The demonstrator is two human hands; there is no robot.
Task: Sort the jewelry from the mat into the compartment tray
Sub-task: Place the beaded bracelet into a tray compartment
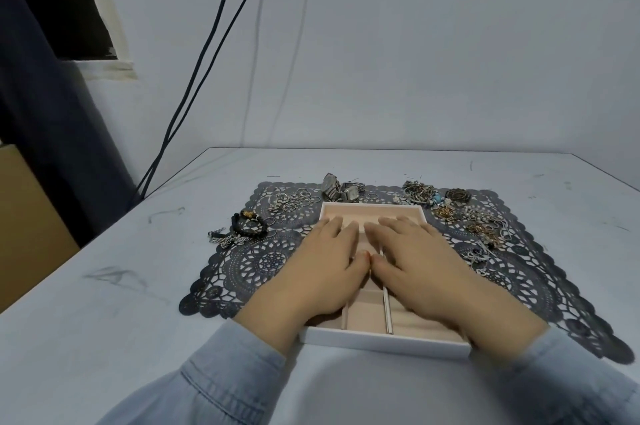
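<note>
A white compartment tray (381, 341) with a pink lining sits in the middle of a dark lace mat (256, 261). My left hand (318, 272) and my right hand (419, 268) lie flat, palms down, over the tray, thumbs touching, holding nothing. Jewelry lies around the tray on the mat: silver rings (294, 199) at the back left, watches (341, 189) behind the tray, a black bracelet (247, 225) and a silver chain (225, 239) at the left, mixed chains and earrings (464, 216) along the right. The hands hide most compartments.
The mat lies on a pale table (104, 286) that stands against a wall. Dark cables (207, 53) hang down the wall at the back left. A brown box (24, 216) stands beside the table's left edge.
</note>
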